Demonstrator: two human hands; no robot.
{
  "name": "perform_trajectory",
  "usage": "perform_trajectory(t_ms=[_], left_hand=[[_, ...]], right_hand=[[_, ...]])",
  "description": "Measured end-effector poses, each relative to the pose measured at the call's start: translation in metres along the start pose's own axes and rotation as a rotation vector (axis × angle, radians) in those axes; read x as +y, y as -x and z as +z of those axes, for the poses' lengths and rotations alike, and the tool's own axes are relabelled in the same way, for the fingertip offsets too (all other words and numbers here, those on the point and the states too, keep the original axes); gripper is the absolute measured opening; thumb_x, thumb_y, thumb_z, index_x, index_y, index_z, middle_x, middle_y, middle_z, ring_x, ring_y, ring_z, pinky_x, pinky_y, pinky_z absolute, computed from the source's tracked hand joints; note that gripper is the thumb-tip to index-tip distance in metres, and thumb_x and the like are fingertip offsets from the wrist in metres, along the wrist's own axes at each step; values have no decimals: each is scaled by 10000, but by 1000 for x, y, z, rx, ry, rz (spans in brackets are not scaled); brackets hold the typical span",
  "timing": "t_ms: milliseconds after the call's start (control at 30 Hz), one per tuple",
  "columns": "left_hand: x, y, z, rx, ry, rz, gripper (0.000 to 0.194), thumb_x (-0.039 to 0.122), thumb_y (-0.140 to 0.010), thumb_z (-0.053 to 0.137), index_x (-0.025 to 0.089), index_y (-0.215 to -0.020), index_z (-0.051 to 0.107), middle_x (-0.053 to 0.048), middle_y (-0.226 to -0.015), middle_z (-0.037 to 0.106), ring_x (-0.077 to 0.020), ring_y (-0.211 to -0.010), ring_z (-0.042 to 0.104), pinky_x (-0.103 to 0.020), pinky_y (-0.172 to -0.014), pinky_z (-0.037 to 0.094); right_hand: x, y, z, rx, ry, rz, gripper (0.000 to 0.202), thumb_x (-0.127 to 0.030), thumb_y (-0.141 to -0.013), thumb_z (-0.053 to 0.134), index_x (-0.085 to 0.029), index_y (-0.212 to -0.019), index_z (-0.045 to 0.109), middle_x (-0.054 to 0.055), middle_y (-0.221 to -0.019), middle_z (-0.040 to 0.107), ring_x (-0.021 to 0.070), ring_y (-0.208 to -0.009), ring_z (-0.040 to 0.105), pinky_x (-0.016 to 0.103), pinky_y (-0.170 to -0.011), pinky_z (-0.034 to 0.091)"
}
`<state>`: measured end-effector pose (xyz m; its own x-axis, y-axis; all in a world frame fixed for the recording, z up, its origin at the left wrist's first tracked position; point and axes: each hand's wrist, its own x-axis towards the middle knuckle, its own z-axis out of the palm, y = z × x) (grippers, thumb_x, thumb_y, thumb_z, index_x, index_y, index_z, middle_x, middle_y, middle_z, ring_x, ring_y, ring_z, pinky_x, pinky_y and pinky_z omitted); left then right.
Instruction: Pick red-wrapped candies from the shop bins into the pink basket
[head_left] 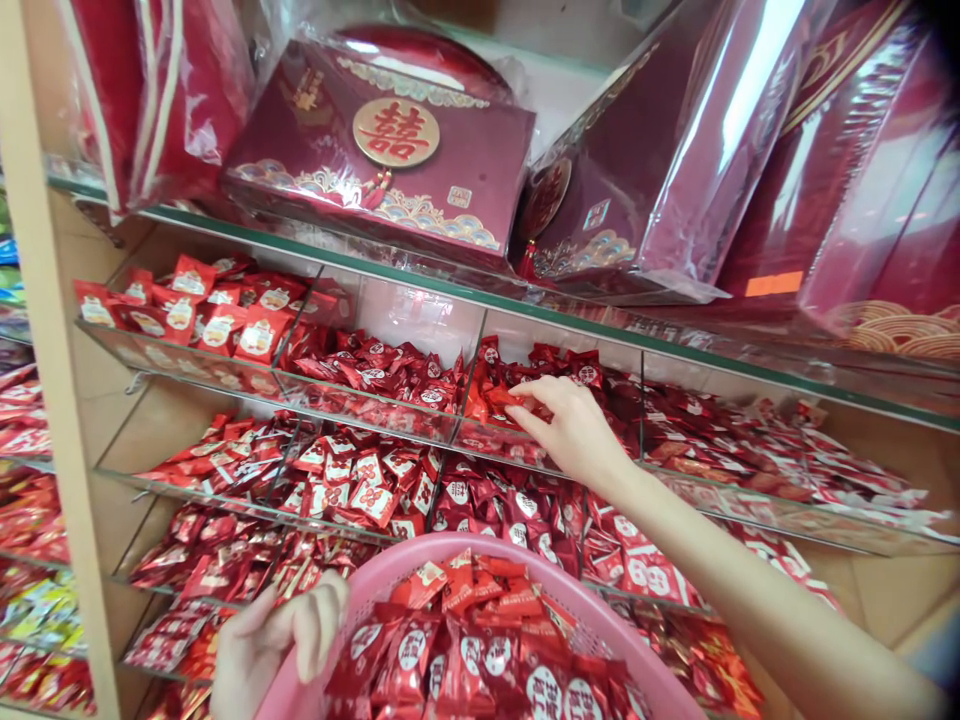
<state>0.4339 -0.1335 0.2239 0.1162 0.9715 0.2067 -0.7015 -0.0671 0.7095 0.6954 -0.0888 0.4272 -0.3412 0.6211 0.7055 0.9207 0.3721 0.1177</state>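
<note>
My left hand (281,635) grips the rim of a pink plastic basket (480,548) at the bottom centre, fingers curled over its left edge. Red wrapped candies (487,655) with white oval labels fill much of the basket, and plainer orange-red packets lie toward its far side. Above the basket, my right hand (562,420) reaches into a clear compartment on the upper candy tier. Its thumb and forefinger come together at a bright orange-red packet (495,400), which lies among darker red candies (585,370).
Clear dividers split the tiers of red candies (367,480). A glass shelf edge (420,285) runs above my right hand, with maroon gift boxes (390,150) in plastic on it. A wooden upright (56,350) stands at the left.
</note>
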Motion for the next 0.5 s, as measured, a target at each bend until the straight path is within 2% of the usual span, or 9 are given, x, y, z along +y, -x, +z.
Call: perform_trajectory(t_ms=[133,267,400,500], left_hand=[[0,-1,-2,-13,-28,35,670,425,-879,201,196,-382,586,-58,-445,418,-239,-722,482,-441,-895,356],[-1,-1,-3,-19,-30,44,667,416,-884,197,207,-384,587,-57,-447,429,-233,-734,460,-412,-948,307],[-1,-2,-5,-30,-30,56,664,425,-883,193,215,-389,584,-49,-452,430,-206,-675,396,-366,-959,285],[-1,-5,-8,-87,-30,85,640,424,-875,215,214,-410,600,-47,-452,426,-204,-670,382,-351,-903,305]], right_hand=[[6,-5,1,55,145,-11,172,-236,-873,502,-197,-880,670,60,-848,679,221,-817,569,351,-729,366],[12,0,-6,162,113,13,183,-241,-867,509,-179,-817,674,60,-791,684,211,-742,575,347,-709,389],[3,25,-29,320,-74,108,168,-301,-842,539,-200,-795,665,42,-777,684,196,-713,592,333,-685,425],[-21,57,-42,242,-411,327,162,-358,-807,578,-211,-823,644,28,-767,685,172,-659,604,303,-612,450]])
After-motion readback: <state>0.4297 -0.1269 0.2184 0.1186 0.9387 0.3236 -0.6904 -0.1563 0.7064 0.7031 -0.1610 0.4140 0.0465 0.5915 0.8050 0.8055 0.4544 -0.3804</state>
